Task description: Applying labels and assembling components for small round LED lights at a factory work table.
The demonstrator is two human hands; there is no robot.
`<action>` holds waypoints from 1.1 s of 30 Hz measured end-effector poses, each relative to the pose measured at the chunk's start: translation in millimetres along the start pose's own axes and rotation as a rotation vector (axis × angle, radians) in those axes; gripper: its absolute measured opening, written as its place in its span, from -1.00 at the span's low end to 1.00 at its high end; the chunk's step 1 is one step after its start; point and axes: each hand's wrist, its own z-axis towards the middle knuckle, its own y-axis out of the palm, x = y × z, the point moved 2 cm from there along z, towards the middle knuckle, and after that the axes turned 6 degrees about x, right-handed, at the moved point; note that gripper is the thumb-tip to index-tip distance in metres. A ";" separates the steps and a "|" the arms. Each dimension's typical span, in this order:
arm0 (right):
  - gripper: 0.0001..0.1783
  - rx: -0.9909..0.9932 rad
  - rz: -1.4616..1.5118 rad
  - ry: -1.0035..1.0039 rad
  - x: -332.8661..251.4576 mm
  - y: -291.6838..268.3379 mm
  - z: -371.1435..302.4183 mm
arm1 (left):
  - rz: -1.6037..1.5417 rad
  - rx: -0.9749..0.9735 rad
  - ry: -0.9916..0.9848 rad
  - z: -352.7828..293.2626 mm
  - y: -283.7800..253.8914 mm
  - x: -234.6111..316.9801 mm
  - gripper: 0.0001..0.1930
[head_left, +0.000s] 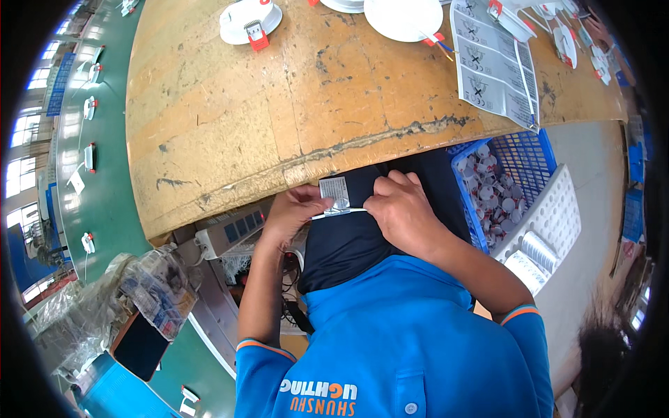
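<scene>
Above my lap, just below the table edge, a thin white cable (356,210) stretches between my two hands. A silver-grey printed label (334,187) stands up from the cable, folded or stuck around it. My left hand (289,214) pinches the label's lower left edge and the cable with thumb and fingers. My right hand (408,211) is closed around the cable on the right; its fingertips are partly hidden. Where the ends of the cable lead cannot be made out.
A worn wooden table (279,111) holds a round white downlight (249,24) with red clips and a label sheet (491,66). To the right are a blue crate (540,157) of small white parts and a white perforated board (557,209) with rolls. A green conveyor (115,139) runs left.
</scene>
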 end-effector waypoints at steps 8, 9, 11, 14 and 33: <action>-0.94 0.078 -0.009 -0.010 2.5 -7.3 -2.9 | 0.161 0.038 0.304 -12.2 25.1 1.4 -0.90; -0.94 0.076 -0.007 -0.013 2.5 -10.6 -1.9 | 0.025 -0.006 0.303 -12.6 22.9 0.0 -0.88; -0.94 0.111 0.031 -0.014 2.5 -16.6 0.2 | -0.047 -0.045 0.243 -13.3 17.4 -4.4 -0.88; -0.94 0.106 0.071 -0.033 0.5 -15.4 2.3 | -0.191 -0.080 0.161 -14.1 16.8 -10.5 -0.86; -0.91 0.039 0.138 -0.019 -0.8 -15.7 6.7 | -0.300 -0.070 0.116 -12.8 17.8 -11.9 -0.85</action>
